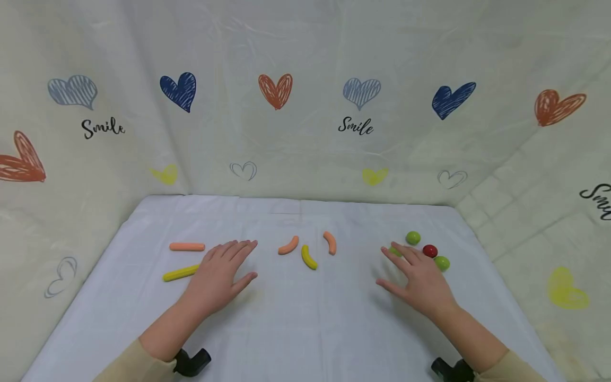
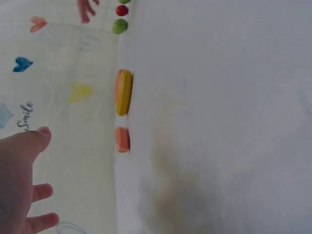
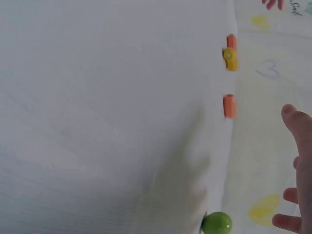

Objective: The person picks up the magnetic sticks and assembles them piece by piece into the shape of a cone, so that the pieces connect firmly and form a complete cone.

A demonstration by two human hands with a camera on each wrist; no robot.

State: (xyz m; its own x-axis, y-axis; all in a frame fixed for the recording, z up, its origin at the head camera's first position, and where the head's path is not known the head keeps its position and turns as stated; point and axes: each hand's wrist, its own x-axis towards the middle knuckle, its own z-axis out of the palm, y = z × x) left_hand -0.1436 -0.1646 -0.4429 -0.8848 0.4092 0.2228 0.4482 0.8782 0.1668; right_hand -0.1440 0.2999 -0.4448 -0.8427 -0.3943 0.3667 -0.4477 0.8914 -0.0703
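Both hands lie over the white cloth-covered table [image 1: 305,329], fingers straight and spread, palms down, neither holding anything. Left hand [image 1: 220,276] sits toward the table's left side, its fingertips pointing at the far edge. Just beside its wrist side, toward the left edge, lies a straight yellow plastic stick [image 1: 180,273], one end hidden under or behind the hand; whether they touch cannot be told. A straight pale orange plastic stick [image 1: 187,246] lies a little farther back, near the left hand's fingertips but apart from them.

Right hand [image 1: 420,278] is toward the table's right side, also flat and relaxed. Its fingertips reach a cluster of small round beads: a green bead [image 1: 412,237] farthest back, a dark red bead [image 1: 430,251] just beside the fingers, another green bead [image 1: 442,263] nearest the right edge, and a further green one [image 1: 394,251] partly hidden under the fingers.

Between the two hands, toward the far edge, lie three short curved pieces: a curved orange piece [image 1: 288,245], a curved yellow piece [image 1: 309,257] and a second curved orange piece [image 1: 330,242], close together but apart from both hands.

A pale cloth backdrop [image 1: 305,106] printed with hearts and the word "Smile" rises behind and beside the table.
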